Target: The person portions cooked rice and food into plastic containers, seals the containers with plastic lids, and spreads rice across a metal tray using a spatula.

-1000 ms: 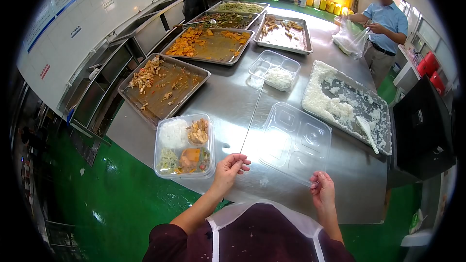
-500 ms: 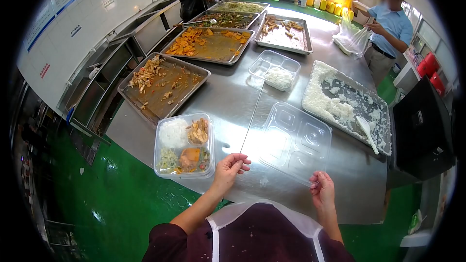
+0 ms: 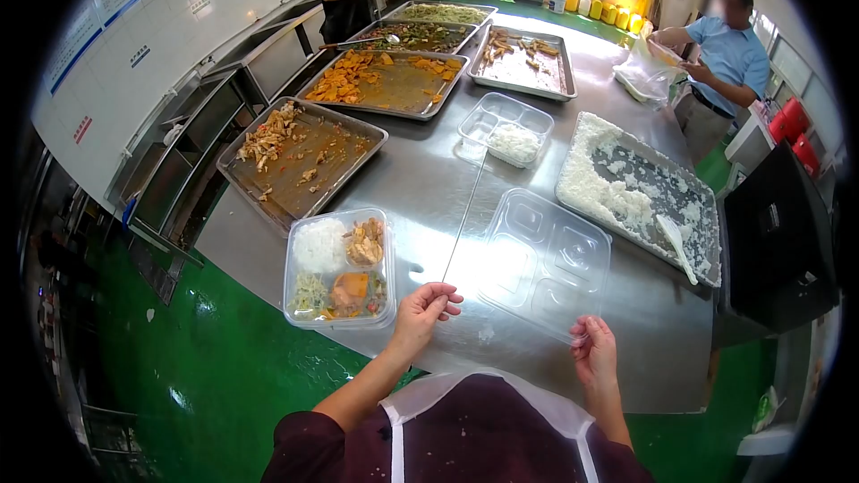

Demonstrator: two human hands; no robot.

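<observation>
My right hand (image 3: 595,349) pinches the near right corner of a clear plastic lid (image 3: 546,255) with moulded compartments, lying on the steel table (image 3: 626,340). My left hand (image 3: 422,315) is closed, thumb against forefinger; I cannot tell whether something is held there. A thin dark line runs across the tabletop from its fingertips toward a clear compartment box (image 3: 488,109) with white rice in one section. Left of that hand is a filled meal box (image 3: 291,277) with rice, shredded vegetable, orange pieces and meat, under a clear cover.
A rice tray (image 3: 718,255) with a white paddle (image 3: 677,246) lies to the right. Several food trays line the far left, the nearest a meat tray (image 3: 335,174). A black box (image 3: 778,224) stands at the right edge. Two persons stand across the table, one holding a plastic bag (image 3: 649,76).
My hands and the boxes have not moved. The person at the back left has shifted and raised the arms slightly. The person at the right has moved a little rightward, hands nearer the bag.
</observation>
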